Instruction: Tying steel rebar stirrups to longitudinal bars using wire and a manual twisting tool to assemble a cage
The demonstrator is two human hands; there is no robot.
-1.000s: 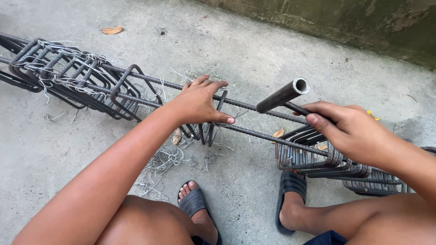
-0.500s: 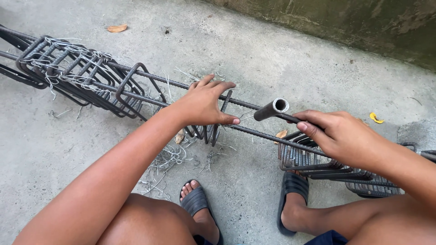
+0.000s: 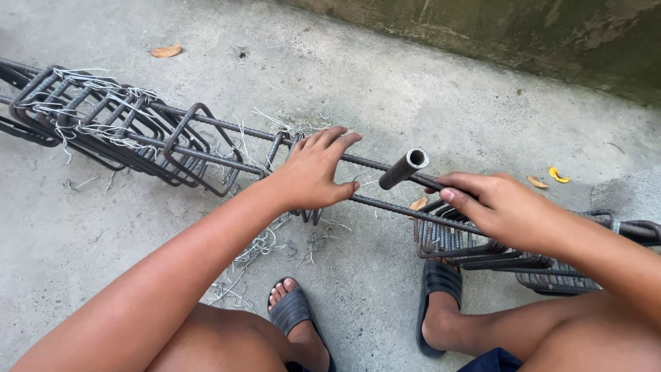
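Note:
A long cage of steel rebar (image 3: 385,204) lies across the concrete floor in front of me. My left hand (image 3: 313,172) rests on its bars over a loose stirrup (image 3: 306,215), fingers spread. My right hand (image 3: 502,207) grips a short metal pipe tool (image 3: 405,167) whose open end points up and to the left, just above the near bar. A bunch of stirrups (image 3: 475,248) is stacked on the bars under my right hand. More stirrups (image 3: 117,131), tied with thin wire, crowd the cage at the left.
Offcuts of tie wire (image 3: 248,258) litter the floor by my left foot. My sandalled feet (image 3: 437,303) stand just below the cage. A stained concrete wall (image 3: 523,34) runs along the back. Dry leaves (image 3: 165,51) lie on the floor.
The pipe tool has dropped from pointing up near the camera to lying low over the bars. My left hand has stayed on the stirrup, fingers spreading flatter.

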